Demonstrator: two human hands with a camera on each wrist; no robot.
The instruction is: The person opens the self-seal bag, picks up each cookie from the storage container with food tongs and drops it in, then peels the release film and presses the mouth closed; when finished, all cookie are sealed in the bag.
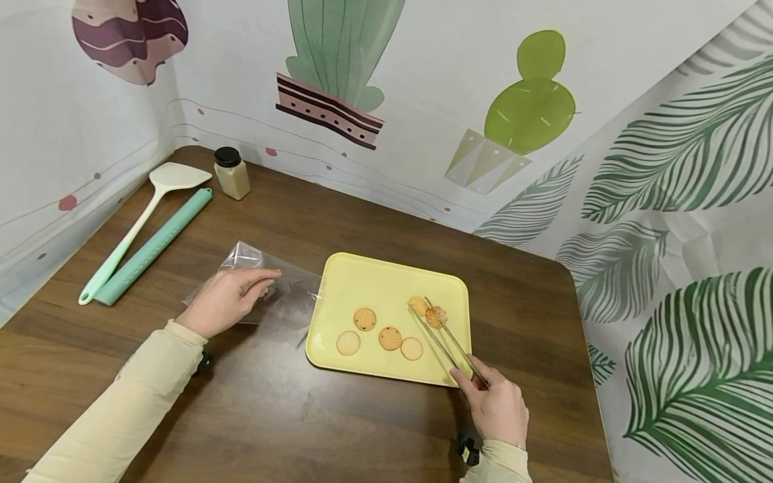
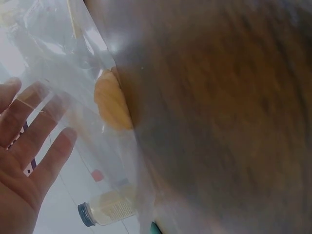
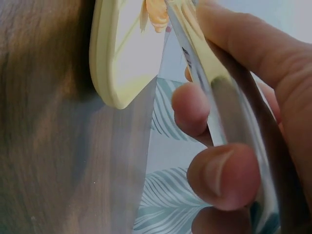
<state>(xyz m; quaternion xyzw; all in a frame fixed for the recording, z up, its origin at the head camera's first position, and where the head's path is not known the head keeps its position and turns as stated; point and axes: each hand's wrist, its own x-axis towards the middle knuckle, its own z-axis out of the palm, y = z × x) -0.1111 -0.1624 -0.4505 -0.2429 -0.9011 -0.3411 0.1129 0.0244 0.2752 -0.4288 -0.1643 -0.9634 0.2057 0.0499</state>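
My left hand pinches the edge of a clear plastic bag lying left of the yellow tray, one end overlapping the tray's rim. In the left wrist view a golden cookie shows at the bag, seemingly inside; the hand hides that spot from the head camera. My right hand grips metal tongs from the tray's near right corner. Their tips reach a swirled cookie, beside another golden cookie. Several round cookies lie flat on the tray's nearer half.
At the table's left lie a white spatula and a teal stick-shaped tool, side by side. A black-lidded jar stands at the back left corner. A printed cloth wall borders the wooden table behind.
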